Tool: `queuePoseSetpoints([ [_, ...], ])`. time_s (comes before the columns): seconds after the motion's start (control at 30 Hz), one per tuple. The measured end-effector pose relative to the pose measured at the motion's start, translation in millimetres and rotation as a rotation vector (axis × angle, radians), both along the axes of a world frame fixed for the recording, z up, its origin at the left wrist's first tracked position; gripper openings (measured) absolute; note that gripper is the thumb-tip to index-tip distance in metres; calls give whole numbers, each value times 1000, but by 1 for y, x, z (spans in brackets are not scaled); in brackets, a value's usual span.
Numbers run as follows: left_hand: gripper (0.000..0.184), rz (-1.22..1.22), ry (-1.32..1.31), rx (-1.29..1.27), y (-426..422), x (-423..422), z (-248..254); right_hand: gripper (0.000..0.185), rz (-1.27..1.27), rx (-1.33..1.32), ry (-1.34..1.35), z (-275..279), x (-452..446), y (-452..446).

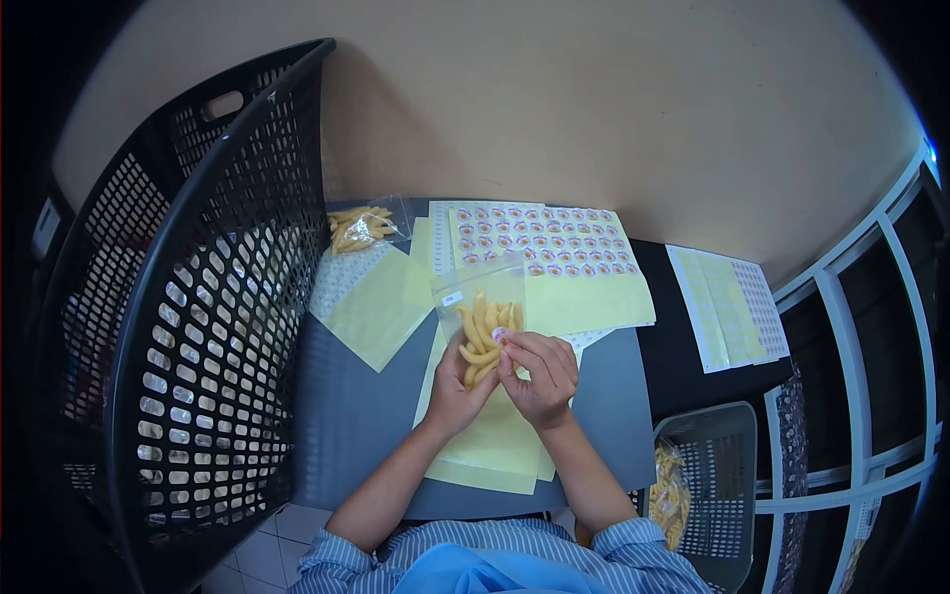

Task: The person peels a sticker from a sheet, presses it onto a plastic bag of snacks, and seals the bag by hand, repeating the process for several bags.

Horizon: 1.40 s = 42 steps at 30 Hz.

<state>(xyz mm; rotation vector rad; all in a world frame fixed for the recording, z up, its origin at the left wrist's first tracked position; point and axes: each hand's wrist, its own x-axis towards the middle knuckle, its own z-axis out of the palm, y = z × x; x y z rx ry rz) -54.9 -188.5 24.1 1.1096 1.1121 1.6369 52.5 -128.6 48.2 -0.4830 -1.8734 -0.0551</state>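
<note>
A clear zip bag [479, 322] of pale yellow, finger-shaped snacks stands over the yellow sheets in the middle of the table, with a small white label near its top left. My left hand [459, 389] grips the bag's lower left side. At the bag's right side, my right hand [539, 376] pinches a small round sticker [501, 335] between thumb and forefinger, against or just in front of the bag's face. Behind the bag lies a sheet of round stickers [544, 241], several rows still on it. Part of its yellow backing shows bare.
A large black slatted basket [213, 297] holding bags rises at the left. Another snack bag [364, 230] lies at the back left. More sticker sheets [732, 307] are on a black surface at right. A grey basket [727, 475] with filled bags stands lower right.
</note>
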Motion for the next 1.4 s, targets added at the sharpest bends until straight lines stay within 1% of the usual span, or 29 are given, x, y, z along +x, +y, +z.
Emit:
queuePoseSetpoints([
  [0.13,55,24,24,12,-1,2,5,15,3,-6,4,1,0,0],
  [0.3,52,41,-16,37,-3,3,2,14,24,1,21,1,1,-1],
  [0.53,50,34,-8,16,-3,4,5,15,28,-2,18,-2,-3,-1],
  [0.93,45,39,26,54,-1,6,2,17,19,-6,17,-5,-5,-1],
  [1.13,46,20,30,47,1,3,-5,17,-27,-81,-75,-3,-4,1],
  [1.23,47,15,31,31,1,3,-4,20,-16,-112,-104,-4,-1,2],
  [1.33,52,25,5,55,0,1,-3,23,40,-169,-95,-4,0,2],
  [1.4,49,0,-116,103,1,-2,-1,24,69,-246,-65,-8,-2,2],
])
